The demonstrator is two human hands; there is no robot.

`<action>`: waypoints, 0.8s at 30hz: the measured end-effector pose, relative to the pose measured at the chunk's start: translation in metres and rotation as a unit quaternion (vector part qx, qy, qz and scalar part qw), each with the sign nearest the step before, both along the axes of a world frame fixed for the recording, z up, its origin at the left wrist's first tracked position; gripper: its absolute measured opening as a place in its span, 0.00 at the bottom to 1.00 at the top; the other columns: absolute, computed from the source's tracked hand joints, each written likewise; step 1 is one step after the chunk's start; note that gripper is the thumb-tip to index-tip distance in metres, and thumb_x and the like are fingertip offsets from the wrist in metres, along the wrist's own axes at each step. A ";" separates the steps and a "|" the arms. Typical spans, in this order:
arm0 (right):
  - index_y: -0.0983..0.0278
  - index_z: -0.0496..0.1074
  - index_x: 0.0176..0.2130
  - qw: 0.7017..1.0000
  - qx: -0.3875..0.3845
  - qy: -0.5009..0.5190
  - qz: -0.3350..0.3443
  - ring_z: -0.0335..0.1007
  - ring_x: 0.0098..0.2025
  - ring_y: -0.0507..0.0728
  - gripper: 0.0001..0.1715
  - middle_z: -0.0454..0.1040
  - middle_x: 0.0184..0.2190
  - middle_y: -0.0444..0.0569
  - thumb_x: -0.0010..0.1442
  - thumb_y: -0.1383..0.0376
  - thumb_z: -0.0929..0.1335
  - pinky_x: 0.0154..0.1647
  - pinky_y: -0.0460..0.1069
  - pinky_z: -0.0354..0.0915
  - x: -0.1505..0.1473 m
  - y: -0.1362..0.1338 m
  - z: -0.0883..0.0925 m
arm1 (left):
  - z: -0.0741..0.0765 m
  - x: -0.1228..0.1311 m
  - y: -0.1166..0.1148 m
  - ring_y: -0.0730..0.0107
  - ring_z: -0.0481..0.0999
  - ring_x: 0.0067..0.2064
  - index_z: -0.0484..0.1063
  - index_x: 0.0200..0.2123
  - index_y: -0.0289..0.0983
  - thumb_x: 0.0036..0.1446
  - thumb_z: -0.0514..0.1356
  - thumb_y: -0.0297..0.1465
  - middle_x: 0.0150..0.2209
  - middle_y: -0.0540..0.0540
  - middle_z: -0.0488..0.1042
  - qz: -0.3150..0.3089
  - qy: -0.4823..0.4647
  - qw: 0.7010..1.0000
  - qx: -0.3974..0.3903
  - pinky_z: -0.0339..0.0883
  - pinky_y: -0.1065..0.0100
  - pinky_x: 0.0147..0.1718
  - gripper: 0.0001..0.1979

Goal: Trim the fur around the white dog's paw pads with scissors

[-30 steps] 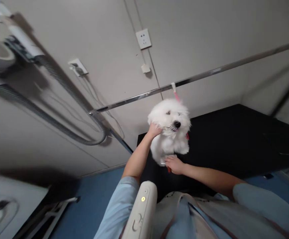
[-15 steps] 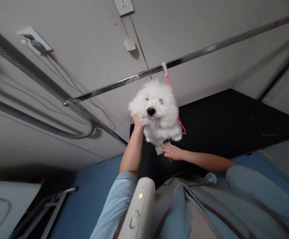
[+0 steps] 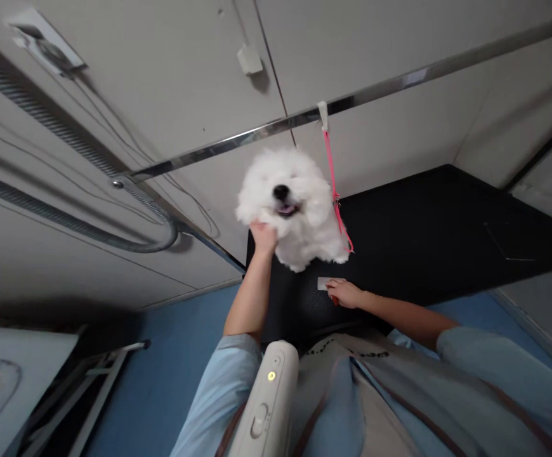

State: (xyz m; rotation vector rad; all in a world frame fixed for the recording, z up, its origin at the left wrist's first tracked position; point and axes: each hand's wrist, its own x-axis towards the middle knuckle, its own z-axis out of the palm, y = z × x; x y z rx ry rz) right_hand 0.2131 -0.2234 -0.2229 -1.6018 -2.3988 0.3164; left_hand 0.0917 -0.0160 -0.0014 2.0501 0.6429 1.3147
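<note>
White dog (image 3: 299, 212), muzzle nearward, left fingers (image 3: 259, 227) clamped on cheek, right fingers (image 3: 337, 287) gripping brush (image 3: 322, 284), handle (image 3: 334, 301) also nearward

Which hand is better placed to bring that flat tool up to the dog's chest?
Probably your right hand: it holds the flat tool, over the table's black surface and just short of the dog. Your left hand is at the fur beside its muzzle.
</note>
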 end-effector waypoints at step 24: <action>0.71 0.74 0.44 0.941 0.223 0.033 -0.252 0.48 0.66 0.72 0.14 0.62 0.62 0.67 0.59 0.71 0.65 0.65 0.69 0.44 -0.043 0.073 0.152 | 0.075 0.119 -0.051 0.55 0.73 0.52 0.73 0.43 0.35 0.54 0.58 0.27 0.46 0.43 0.77 -0.218 0.282 0.919 0.171 0.63 0.57 0.58 0.12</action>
